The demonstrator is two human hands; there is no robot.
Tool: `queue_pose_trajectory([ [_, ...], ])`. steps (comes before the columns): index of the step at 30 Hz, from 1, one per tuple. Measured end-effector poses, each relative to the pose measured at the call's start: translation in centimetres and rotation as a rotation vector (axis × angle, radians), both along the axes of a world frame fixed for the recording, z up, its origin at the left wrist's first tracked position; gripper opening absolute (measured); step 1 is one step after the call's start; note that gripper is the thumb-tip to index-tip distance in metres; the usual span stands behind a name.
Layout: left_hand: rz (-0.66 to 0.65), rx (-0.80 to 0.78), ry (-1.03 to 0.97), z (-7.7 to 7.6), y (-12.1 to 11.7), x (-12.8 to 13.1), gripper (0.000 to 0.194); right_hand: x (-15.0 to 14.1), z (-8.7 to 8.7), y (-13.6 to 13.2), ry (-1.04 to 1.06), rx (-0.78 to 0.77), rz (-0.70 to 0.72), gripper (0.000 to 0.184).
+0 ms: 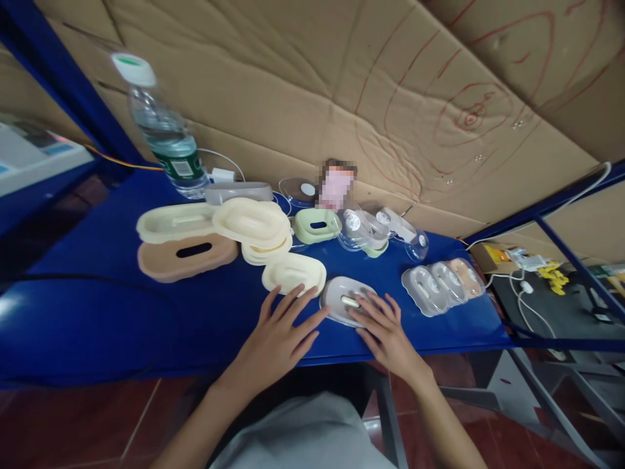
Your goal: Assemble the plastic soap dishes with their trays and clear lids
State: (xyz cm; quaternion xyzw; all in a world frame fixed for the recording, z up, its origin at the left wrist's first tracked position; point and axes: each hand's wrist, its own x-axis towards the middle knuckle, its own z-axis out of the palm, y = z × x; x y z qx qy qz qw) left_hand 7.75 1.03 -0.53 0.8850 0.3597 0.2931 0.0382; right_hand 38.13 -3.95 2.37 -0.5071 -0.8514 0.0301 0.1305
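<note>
Grey oval piece (pixel 336 301): flat on the blue table (pixel 205 326), near its front edge and right of the middle, a pale bar at its centre.
Right hand (pixel 390 332): unclenched, fingers spread over the piece's right side; whether they press or merely rest, I cannot tell. Flat fingertips near the rim should steady it better than a poke at the bar.
Left hand (pixel 280 342): open, grasping nothing, fingertips over the front rim of the cream oval piece (pixel 293 272); contact is unclear. Index finger points at the grey piece's left edge, well placed to brace that side.
Pressure: best kept light and even from both sides, since a one-sided push could slide the piece toward the table's front edge.
Elbow room: cream stack (pixel 251 218) toward the back edge, left of the hands; row of grey and tan pieces (pixel 424 290) near the right edge. Wrists low and sleeves clear of both would be sensible.
</note>
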Motion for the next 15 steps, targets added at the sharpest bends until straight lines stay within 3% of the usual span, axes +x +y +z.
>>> queue_pose_trajectory([
  [4,-0.102,0.01,0.036,0.2,-0.5,0.4,0.04,-0.1,2.6,2.1,0.185,0.04,0.093,0.054],
  [8,-0.074,-0.004,0.04,0.4,-1.9,0.0,0.021,-0.7,4.1,7.8,0.154,0.193,-0.06,0.046],
  [11,0.024,0.028,0.003,0.4,-3.4,-1.2,0.013,-1.3,3.2,12.2,0.002,0.318,-0.195,0.054],
  [15,0.045,0.046,-0.044,0.2,-4.3,-2.4,0.011,-1.9,0.8,15.6,-0.01,0.397,-0.166,0.062],
])
